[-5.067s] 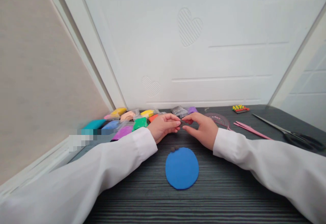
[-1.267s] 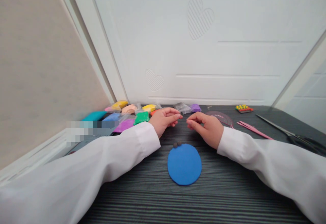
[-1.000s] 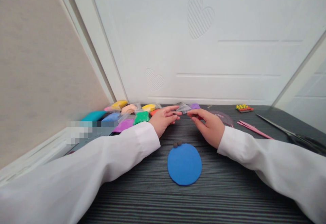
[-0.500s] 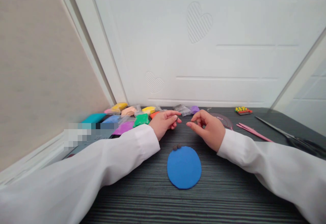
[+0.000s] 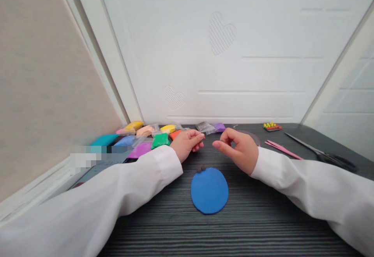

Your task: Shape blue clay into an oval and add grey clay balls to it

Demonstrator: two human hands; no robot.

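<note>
My left hand [image 5: 187, 144] is curled, so I cannot tell if it pinches anything; my right hand [image 5: 238, 151] is half open and empty; the blue clay disc [image 5: 209, 191] lies nearer me between them, its two dark clay balls [image 5: 201, 169] closer to the left.

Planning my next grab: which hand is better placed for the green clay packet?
Probably the left hand: it rests right beside the green clay packet, while the right hand sits farther away across the table.
</note>
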